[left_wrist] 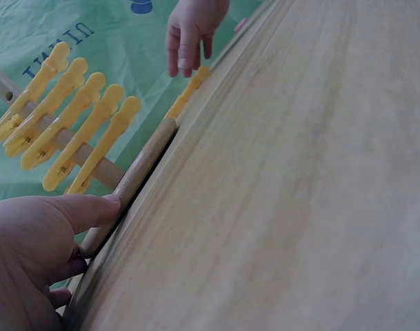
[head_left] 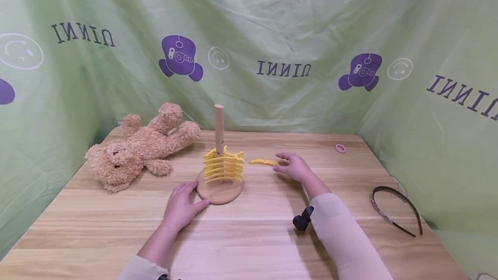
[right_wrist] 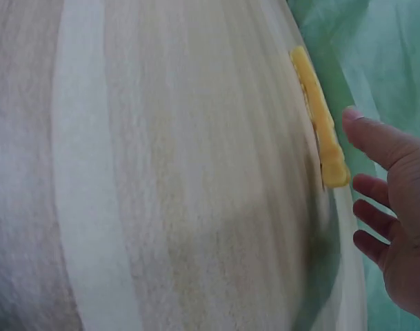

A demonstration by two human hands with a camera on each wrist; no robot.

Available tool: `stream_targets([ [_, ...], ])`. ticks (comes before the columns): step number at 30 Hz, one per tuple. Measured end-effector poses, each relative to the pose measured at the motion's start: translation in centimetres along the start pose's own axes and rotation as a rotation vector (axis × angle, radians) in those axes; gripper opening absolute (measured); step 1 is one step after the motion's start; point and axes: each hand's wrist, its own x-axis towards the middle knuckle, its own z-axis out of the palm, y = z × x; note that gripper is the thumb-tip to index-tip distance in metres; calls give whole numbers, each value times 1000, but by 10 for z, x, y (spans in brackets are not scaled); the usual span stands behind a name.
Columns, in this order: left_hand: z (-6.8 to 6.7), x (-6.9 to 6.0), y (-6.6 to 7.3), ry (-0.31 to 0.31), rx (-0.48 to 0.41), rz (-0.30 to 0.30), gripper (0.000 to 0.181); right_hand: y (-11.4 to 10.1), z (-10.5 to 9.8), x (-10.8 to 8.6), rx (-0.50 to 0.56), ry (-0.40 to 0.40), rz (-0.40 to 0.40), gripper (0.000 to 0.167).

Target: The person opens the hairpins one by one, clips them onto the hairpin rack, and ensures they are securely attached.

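Note:
A wooden stand, with an upright post (head_left: 219,126) on a round base (head_left: 219,195), is in the middle of the table. Several yellow knobbed pieces (head_left: 223,170) are stacked around the lower post, with gaps between them. My left hand (head_left: 182,204) holds the base's near-left edge, its thumb (left_wrist: 92,210) pressed on the rim. Another yellow knobbed piece (right_wrist: 321,124) lies flat on the table to the right of the stand. Just over its right end is my right hand (head_left: 293,167), thumb and fingers apart. The right wrist view shows a gap between that hand and the piece.
A brown teddy bear (head_left: 136,150) lies on its back at the far left. The headband (head_left: 397,211) rests near the right edge, and a small pink ring (head_left: 340,148) lies at the back right. Green printed fabric (head_left: 249,90) surrounds the table (head_left: 241,241).

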Motion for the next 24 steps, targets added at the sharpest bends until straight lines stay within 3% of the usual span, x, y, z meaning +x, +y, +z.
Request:
stream_targets([
  [6,0,-1,-1,1,-2,2,69,9,3,3,-32,-4,31,59],
  [13,1,-1,-1,-5,-8,-3,70,13,6,4,-83,32,4,53],
  [18,2,0,-2,-3,-5,-2,70,17,7,8,-84,31,27,48],
  [24,1,-1,-1,-6,-13,-11,71,19,7,4,-65,47,1,48],
])
